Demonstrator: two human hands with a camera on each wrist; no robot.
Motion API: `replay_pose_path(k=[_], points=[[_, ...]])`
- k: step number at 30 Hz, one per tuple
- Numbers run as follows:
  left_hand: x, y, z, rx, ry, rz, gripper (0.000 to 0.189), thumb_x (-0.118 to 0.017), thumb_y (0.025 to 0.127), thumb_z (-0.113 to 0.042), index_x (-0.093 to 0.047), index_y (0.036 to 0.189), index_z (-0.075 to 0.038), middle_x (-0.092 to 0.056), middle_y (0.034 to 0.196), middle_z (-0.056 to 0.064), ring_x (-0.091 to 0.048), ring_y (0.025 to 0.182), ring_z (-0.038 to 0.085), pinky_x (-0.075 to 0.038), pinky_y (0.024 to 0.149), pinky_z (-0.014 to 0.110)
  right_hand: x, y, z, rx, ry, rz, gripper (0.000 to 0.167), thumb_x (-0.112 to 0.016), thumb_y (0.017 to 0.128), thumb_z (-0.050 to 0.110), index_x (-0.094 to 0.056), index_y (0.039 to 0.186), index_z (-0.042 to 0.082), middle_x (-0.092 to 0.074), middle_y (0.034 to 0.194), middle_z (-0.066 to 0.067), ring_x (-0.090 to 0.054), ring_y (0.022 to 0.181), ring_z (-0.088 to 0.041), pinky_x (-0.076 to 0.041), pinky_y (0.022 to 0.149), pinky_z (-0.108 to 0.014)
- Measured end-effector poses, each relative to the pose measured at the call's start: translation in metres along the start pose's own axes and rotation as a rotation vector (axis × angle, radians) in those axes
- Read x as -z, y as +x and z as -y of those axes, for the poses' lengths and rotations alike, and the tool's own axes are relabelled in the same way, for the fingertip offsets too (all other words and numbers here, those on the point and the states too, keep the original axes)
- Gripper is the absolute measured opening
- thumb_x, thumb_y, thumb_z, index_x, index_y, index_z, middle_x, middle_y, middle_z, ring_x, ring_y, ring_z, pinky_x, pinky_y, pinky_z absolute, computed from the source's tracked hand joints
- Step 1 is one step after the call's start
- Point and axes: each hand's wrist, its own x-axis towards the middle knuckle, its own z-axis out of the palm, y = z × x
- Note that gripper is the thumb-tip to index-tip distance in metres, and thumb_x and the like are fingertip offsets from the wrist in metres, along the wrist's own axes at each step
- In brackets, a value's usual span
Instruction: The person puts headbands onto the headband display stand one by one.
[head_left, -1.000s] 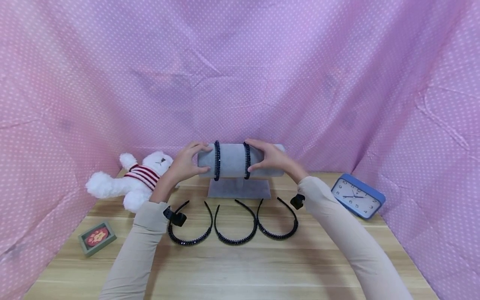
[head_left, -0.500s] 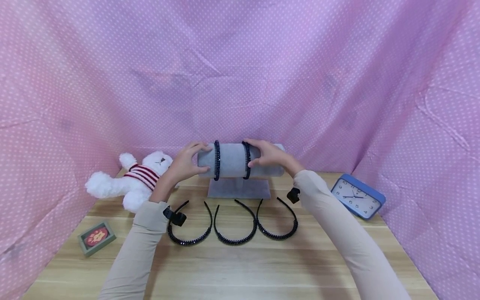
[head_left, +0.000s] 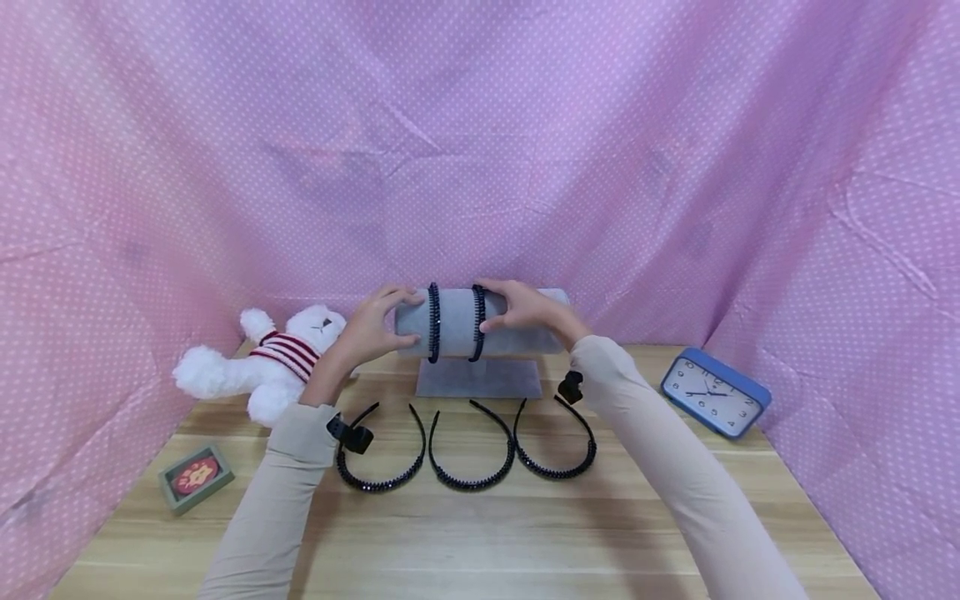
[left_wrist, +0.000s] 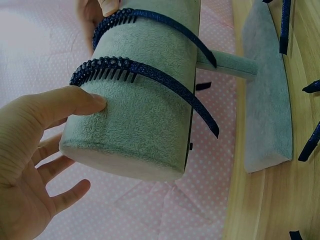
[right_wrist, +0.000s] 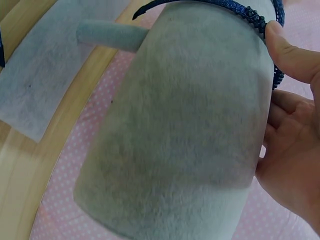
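Note:
A grey plush T-bar display stand (head_left: 457, 321) holds two dark beaded headbands over its horizontal roll. My left hand (head_left: 371, 323) grips the roll's left end, thumb on the front and fingers at the back; in the left wrist view the thumb (left_wrist: 80, 102) lies just below the left headband (left_wrist: 150, 72). With my right hand (head_left: 525, 308) I hold the other headband (head_left: 477, 323) near the roll's middle. The right wrist view has the thumb (right_wrist: 287, 52) against its beaded part, with the other fingers partly hidden behind the roll.
Three more dark headbands, left (head_left: 381, 483), middle (head_left: 471, 483) and right (head_left: 557, 473), lie in a row on the wooden table (head_left: 480, 550). A white plush bear (head_left: 285, 358) and a small framed picture (head_left: 197, 477) are at left. At right leans a blue clock (head_left: 716, 393).
My right hand has moved left along the roll, and the headband it holds has slid left with it, nearer the other headband. The left hand has stayed in place.

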Motion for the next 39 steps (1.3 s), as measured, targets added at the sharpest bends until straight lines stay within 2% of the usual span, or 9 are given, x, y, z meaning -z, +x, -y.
replay_pose_path(k=[12,17,24,30,39], points=[[0.001,0.000,0.000,0.000,-0.008,-0.011,0.056,-0.085,0.082,-0.012,-0.063,0.134,-0.006,-0.055,0.143,0.016,-0.049,0.134,0.038,-0.041,0.113,0.058,-0.021,0.006,0.018,0.089,-0.024,-0.108,0.095,-0.085,0.084,0.030,-0.032,0.160,0.011,-0.038,0.163,-0.010,-0.037,0.151,-0.027,-0.026,0.127,-0.040],[0.001,0.000,0.000,0.004,-0.003,-0.005,0.056,-0.084,0.082,-0.013,-0.063,0.134,-0.006,-0.055,0.144,0.016,-0.049,0.134,0.037,-0.042,0.112,0.057,-0.027,0.007,0.021,0.114,-0.040,-0.158,0.095,-0.088,0.081,0.032,-0.037,0.158,0.010,-0.043,0.161,-0.010,-0.041,0.149,-0.028,-0.028,0.126,-0.043],[0.001,0.000,0.001,0.003,-0.005,-0.001,0.057,-0.084,0.083,-0.013,-0.063,0.135,-0.007,-0.054,0.145,0.015,-0.049,0.135,0.037,-0.043,0.111,0.058,-0.037,0.009,0.022,0.120,-0.076,-0.215,0.095,-0.089,0.079,0.036,-0.040,0.157,0.014,-0.043,0.161,-0.006,-0.042,0.149,-0.026,-0.022,0.127,-0.050],[0.000,-0.001,0.001,-0.004,-0.003,-0.004,0.057,-0.084,0.082,-0.012,-0.063,0.135,-0.006,-0.054,0.145,0.017,-0.049,0.134,0.038,-0.043,0.110,0.058,-0.045,0.005,0.025,0.113,-0.081,-0.259,0.096,-0.089,0.077,0.038,-0.040,0.158,0.018,-0.041,0.162,-0.008,-0.040,0.149,-0.025,-0.019,0.127,-0.053],[0.003,-0.001,0.000,0.010,0.004,0.005,0.059,-0.084,0.082,-0.012,-0.062,0.136,-0.005,-0.053,0.145,0.017,-0.049,0.135,0.039,-0.043,0.111,0.058,-0.052,0.005,0.026,0.132,-0.121,-0.298,0.097,-0.088,0.078,0.041,-0.039,0.158,0.018,-0.039,0.164,-0.006,-0.037,0.151,-0.023,-0.020,0.127,-0.054]])
